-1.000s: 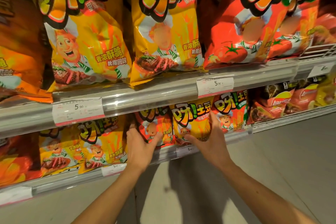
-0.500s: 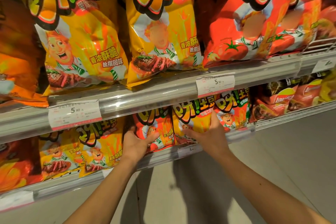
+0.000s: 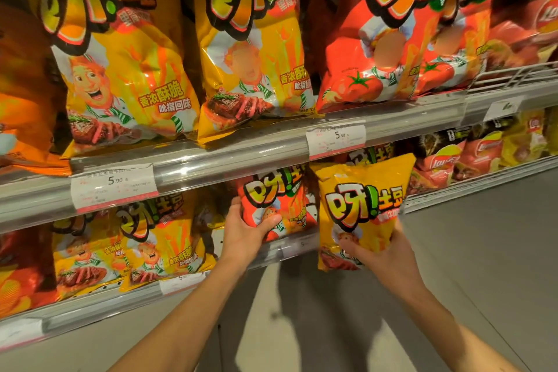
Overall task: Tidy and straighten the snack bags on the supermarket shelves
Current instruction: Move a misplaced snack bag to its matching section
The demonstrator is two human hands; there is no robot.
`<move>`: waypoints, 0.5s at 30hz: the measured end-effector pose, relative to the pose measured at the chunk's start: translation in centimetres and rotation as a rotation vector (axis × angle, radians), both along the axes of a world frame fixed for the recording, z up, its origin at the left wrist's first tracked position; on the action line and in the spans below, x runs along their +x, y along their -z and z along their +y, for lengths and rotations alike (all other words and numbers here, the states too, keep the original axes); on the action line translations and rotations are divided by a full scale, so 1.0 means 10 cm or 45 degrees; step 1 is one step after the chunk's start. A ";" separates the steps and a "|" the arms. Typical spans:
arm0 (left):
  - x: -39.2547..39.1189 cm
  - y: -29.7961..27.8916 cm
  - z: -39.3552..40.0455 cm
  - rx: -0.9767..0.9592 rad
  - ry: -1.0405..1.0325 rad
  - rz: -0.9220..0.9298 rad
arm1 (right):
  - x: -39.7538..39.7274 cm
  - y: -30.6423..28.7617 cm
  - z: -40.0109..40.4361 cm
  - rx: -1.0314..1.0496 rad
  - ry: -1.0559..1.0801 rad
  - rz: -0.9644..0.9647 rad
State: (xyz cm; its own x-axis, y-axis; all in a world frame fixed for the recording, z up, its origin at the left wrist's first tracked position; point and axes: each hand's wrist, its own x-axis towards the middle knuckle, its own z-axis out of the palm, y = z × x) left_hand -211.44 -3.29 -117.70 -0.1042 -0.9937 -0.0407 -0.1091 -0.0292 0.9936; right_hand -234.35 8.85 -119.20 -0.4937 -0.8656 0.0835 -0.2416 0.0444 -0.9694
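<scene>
Care is advised: the yellow snack bag (image 3: 360, 211), gripped by the right hand (image 3: 382, 254), should be reseated upright while the red snack bag (image 3: 276, 205) is steadied, clasped by the left hand (image 3: 244, 231).

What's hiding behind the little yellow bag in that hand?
The right hand holds the small yellow bag out in front of the lower shelf. Only another bag's top peeks above it; anything else directly behind is covered.

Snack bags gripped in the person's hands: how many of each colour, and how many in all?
Red bag, left hand gripping it: 1
Yellow bag, right hand holding it: 1
Total: 2
</scene>
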 end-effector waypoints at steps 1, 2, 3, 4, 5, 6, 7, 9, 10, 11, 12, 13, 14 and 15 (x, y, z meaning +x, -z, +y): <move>-0.09 -0.01 0.00 -0.012 0.016 0.019 | -0.05 0.02 0.07 -0.021 0.039 -0.010; -0.17 -0.01 0.00 -0.022 0.031 0.031 | -0.11 0.04 0.12 -0.051 0.075 -0.025; -0.25 -0.01 0.00 -0.028 0.047 0.043 | -0.17 0.05 0.17 -0.069 0.109 -0.031; -0.31 0.00 -0.01 -0.025 0.065 0.058 | -0.23 0.04 0.22 -0.063 0.142 -0.025; -0.38 0.01 0.00 -0.012 0.086 0.087 | -0.27 0.04 0.25 -0.043 0.179 -0.009; -0.43 0.03 0.00 0.001 0.109 0.108 | -0.30 0.03 0.29 -0.026 0.220 0.007; -0.48 0.05 0.00 0.013 0.126 0.120 | -0.33 0.03 0.32 -0.011 0.258 0.016; -0.53 0.09 0.00 0.004 0.150 0.139 | -0.36 0.06 0.36 0.022 0.294 0.018; -0.53 0.11 0.00 -0.010 0.162 0.153 | -0.36 0.08 0.38 0.040 0.287 0.020; -0.55 0.12 -0.01 -0.020 0.177 0.162 | -0.34 0.10 0.39 0.059 0.269 0.019; -0.55 0.13 -0.02 -0.028 0.197 0.159 | -0.32 0.11 0.39 0.077 0.245 0.015; -0.54 0.14 -0.03 -0.040 0.225 0.147 | -0.28 0.12 0.39 0.084 0.211 0.003; -0.54 0.14 -0.05 -0.056 0.257 0.126 | -0.23 0.13 0.39 0.073 0.168 -0.018; -0.53 0.14 -0.06 -0.065 0.283 0.116 | -0.18 0.12 0.39 0.053 0.116 -0.038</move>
State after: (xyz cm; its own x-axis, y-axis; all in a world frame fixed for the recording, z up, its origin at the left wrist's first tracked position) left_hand -216.73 -3.94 -119.09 -0.3216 -0.9464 0.0287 -0.0174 0.0362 0.9992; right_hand -236.16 12.76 -120.43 -0.5726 -0.8192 0.0327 -0.2058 0.1050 -0.9730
